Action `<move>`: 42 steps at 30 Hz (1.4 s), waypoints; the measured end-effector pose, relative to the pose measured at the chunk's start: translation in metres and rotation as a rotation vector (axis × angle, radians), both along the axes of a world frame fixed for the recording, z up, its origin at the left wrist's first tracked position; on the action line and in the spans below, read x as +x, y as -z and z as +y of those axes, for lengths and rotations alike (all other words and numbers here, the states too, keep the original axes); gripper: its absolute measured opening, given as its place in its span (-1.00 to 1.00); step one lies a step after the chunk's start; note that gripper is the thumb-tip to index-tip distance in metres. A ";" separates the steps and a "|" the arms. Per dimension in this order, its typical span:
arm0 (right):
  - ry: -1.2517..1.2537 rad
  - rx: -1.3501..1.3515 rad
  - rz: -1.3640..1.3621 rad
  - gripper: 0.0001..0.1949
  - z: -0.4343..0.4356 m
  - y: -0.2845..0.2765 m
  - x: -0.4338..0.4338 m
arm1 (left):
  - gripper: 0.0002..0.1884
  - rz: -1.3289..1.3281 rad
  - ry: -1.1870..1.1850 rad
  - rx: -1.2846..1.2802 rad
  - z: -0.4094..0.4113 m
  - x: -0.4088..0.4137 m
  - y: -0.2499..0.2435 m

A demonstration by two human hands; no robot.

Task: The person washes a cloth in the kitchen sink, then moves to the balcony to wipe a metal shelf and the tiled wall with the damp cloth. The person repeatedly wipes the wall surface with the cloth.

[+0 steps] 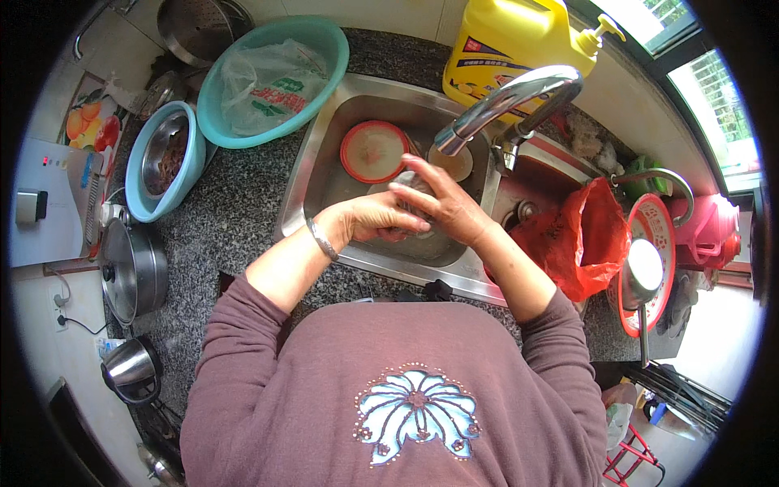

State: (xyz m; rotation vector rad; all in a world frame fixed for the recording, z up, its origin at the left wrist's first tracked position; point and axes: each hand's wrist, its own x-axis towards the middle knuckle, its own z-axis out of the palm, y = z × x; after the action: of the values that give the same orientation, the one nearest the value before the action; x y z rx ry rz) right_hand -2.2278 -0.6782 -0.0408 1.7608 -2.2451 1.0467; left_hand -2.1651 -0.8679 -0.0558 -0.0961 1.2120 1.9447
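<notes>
Over the sink basin [322, 146], my left hand [380, 219] and my right hand [453, 204] come together around a small grey object [414, 181]. Fingers cover most of it, so its kind is unclear. My left hand grips it from below and wears a metal bracelet [321, 238] at the wrist. The right hand's fingers lie spread across its top. Beyond them, a round red-rimmed dish [374, 152] sits in the basin. A pale bowl [453, 163] lies under the chrome faucet [511, 100], partly behind my right fingers.
A turquoise basin [210, 131] holding a plastic bag stands back left, near a light blue basin [135, 182] and a lidded pot [137, 268]. Behind the faucet stands a yellow detergent jug [505, 42]. Rightward are a red plastic bag [566, 243], a red-rimmed tray [660, 219] and a ladle [642, 274].
</notes>
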 end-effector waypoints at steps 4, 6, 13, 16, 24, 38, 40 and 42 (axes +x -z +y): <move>0.062 0.280 -0.044 -0.53 -0.005 0.005 -0.011 | -0.84 0.011 0.190 -0.194 -0.008 -0.020 -0.009; 0.145 0.318 0.014 -0.76 -0.014 0.011 -0.017 | -0.77 0.193 0.224 -0.493 -0.007 -0.029 -0.017; 0.424 0.445 -0.255 -0.77 -0.035 0.031 -0.024 | -0.72 0.871 0.343 -1.407 0.000 -0.043 -0.020; 0.450 0.401 -0.474 -0.72 -0.036 0.023 -0.030 | -0.81 1.017 0.256 -1.499 0.005 -0.048 -0.028; 0.344 0.102 -1.236 -0.80 -0.028 0.024 -0.028 | -0.89 1.692 0.202 -1.566 -0.003 -0.062 -0.020; 0.403 -0.222 -0.961 -0.43 0.017 0.050 -0.020 | -0.79 1.091 -0.186 -1.326 -0.014 -0.056 -0.003; 0.400 -0.170 -0.258 -0.34 0.012 0.029 -0.016 | -0.81 0.427 -0.165 -0.862 -0.019 -0.054 -0.029; 0.289 -0.094 0.208 -0.36 0.006 0.017 -0.020 | -0.85 0.049 -0.144 -0.543 -0.021 -0.053 -0.041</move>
State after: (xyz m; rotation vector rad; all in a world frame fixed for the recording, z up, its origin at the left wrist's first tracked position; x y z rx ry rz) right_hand -2.2481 -0.6721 -0.0579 1.3837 -2.1967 0.8524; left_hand -2.2180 -0.8886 -0.0151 -0.4267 1.7809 1.6920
